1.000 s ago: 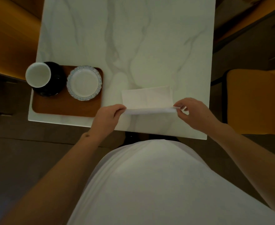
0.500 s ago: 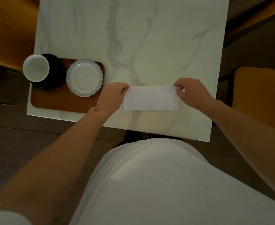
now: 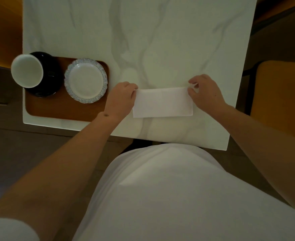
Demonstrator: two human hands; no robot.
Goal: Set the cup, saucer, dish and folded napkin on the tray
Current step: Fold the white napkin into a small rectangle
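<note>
A white napkin (image 3: 162,103), folded into a long rectangle, lies flat on the marble table near its front edge. My left hand (image 3: 121,100) pinches its far left corner and my right hand (image 3: 206,93) pinches its far right corner. To the left sits a brown wooden tray (image 3: 63,108). On the tray stand a white cup (image 3: 27,73) on a black saucer (image 3: 53,79) and, beside them, a white dish (image 3: 85,80) with a scalloped bluish rim.
The white marble table (image 3: 143,40) stretches away behind the napkin. A yellow chair (image 3: 280,98) stands at the right of the table and an orange bench (image 3: 2,30) at the left. The tray's front strip is bare wood.
Both hands carried the napkin's near edge over to the far edge, folding it in half into a narrower rectangle. Now they hold its far corners down.
</note>
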